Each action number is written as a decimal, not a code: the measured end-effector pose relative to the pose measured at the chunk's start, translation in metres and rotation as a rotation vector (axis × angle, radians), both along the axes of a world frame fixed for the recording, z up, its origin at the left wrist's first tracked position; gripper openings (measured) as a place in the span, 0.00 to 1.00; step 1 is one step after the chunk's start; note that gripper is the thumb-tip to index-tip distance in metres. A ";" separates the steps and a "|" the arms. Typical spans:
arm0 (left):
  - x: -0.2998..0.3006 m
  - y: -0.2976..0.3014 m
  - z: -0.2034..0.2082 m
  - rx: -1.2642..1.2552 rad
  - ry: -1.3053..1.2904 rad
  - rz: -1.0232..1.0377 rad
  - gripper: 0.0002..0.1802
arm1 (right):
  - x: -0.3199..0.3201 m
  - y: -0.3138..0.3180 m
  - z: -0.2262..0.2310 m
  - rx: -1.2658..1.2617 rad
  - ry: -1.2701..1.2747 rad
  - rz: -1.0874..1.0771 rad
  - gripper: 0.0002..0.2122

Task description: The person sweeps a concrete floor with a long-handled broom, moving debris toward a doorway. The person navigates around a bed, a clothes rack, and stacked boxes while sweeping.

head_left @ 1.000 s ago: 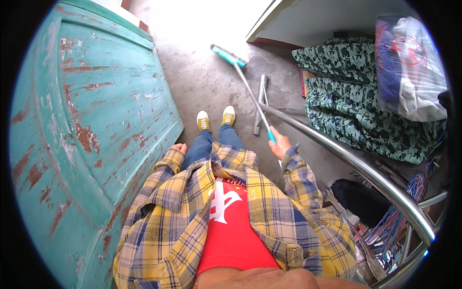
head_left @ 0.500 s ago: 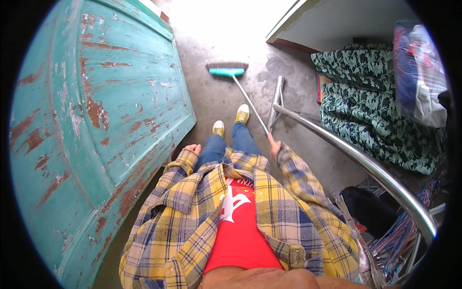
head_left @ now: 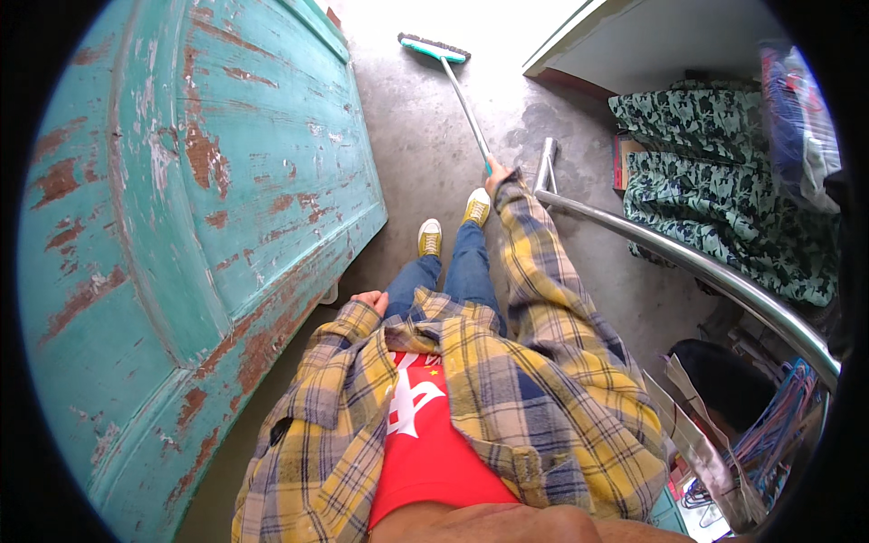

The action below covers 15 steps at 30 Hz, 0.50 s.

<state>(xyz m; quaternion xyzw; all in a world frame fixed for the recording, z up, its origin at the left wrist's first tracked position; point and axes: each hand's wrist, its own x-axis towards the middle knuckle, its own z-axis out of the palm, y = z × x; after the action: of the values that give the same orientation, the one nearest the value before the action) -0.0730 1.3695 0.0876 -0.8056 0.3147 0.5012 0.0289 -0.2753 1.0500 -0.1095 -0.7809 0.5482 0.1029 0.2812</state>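
My right hand (head_left: 496, 174), arm stretched forward, is closed around the upper end of a push broom's handle (head_left: 468, 110). The grey handle slants away to a teal broom head (head_left: 433, 48) with dark bristles, lying on the concrete floor well ahead of my feet. My left hand (head_left: 369, 300) hangs beside my left thigh with its fingers curled in. Nothing shows in it. It is nearest to the lower edge of a worn teal wooden panel (head_left: 272, 172) with peeling paint, but does not touch it.
The teal panel fills the left side. A shiny metal tube frame (head_left: 688, 258) runs along the right, its foot close to my right hand. Beyond it hang camouflage cloth (head_left: 697, 181) and a bag (head_left: 801, 127). Coloured cords (head_left: 778, 416) lie at lower right. A pale wall (head_left: 670, 41) stands ahead right.
My right arm has reached forward, pushing the broom farther away over the floor. The broom head has moved up toward the bright area. My left hand stays by my thigh.
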 end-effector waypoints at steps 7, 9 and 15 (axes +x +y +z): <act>0.023 0.021 -0.014 -0.125 0.022 0.027 0.19 | -0.128 0.135 -0.009 0.233 0.188 -0.096 0.30; 0.025 0.023 -0.025 -0.181 0.043 -0.018 0.19 | -0.195 0.211 0.016 0.326 0.258 -0.144 0.31; 0.016 0.031 -0.044 -0.158 0.074 -0.138 0.18 | -0.301 0.351 0.149 0.297 0.374 -0.153 0.36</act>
<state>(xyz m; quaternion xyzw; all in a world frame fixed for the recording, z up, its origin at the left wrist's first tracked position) -0.0575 1.4006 0.0439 -0.7627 0.4088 0.5010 -0.0119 -0.5764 1.4010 0.0395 -0.6547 0.6270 0.3033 0.2937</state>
